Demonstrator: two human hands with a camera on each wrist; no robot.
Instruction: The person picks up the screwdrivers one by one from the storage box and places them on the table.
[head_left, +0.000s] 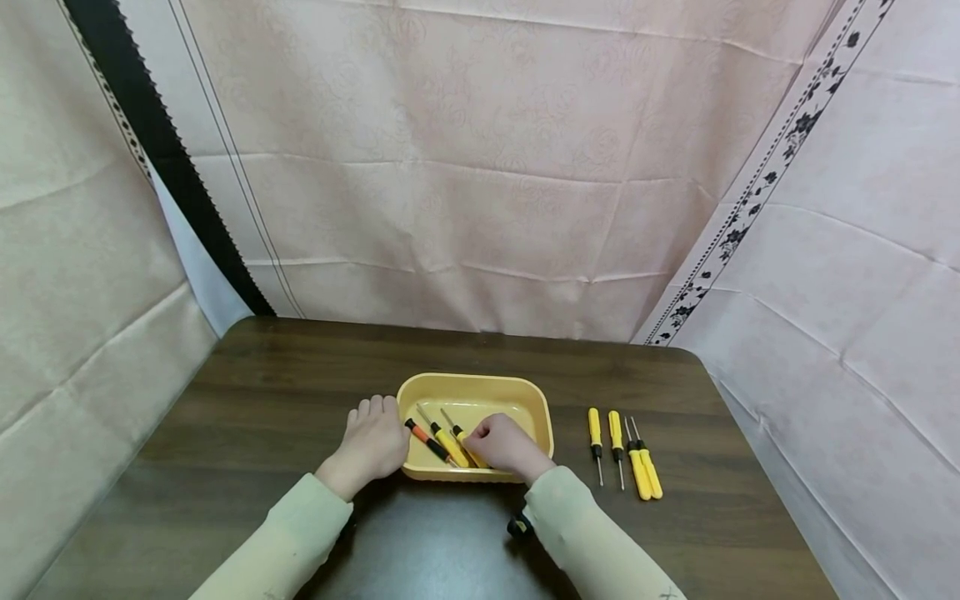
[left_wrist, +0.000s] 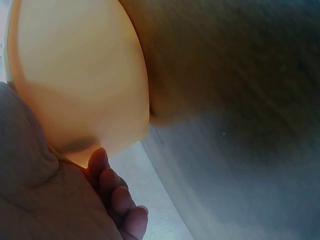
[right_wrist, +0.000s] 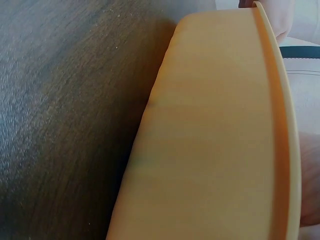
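While the left hand (head_left: 377, 442) grips the left rim of the yellow tray (head_left: 480, 476) in the head view, the right hand (head_left: 508, 446) dips inside it, thumb and fingers pinching a yellow-handled screwdriver (head_left: 457, 431). Left of that, within the tray, lie an orange-and-black screwdriver (head_left: 431, 443) and a yellow-and-black driver (head_left: 446, 443). To the tray's right, four more screwdrivers (head_left: 616, 429) rest on the desk (head_left: 337, 358). Seen from the left wrist, the left hand's fingers are bent and close together beside the tray's outer wall. From the right wrist, the tray's side wall hides the right hand's fingers, so their state cannot be told there.
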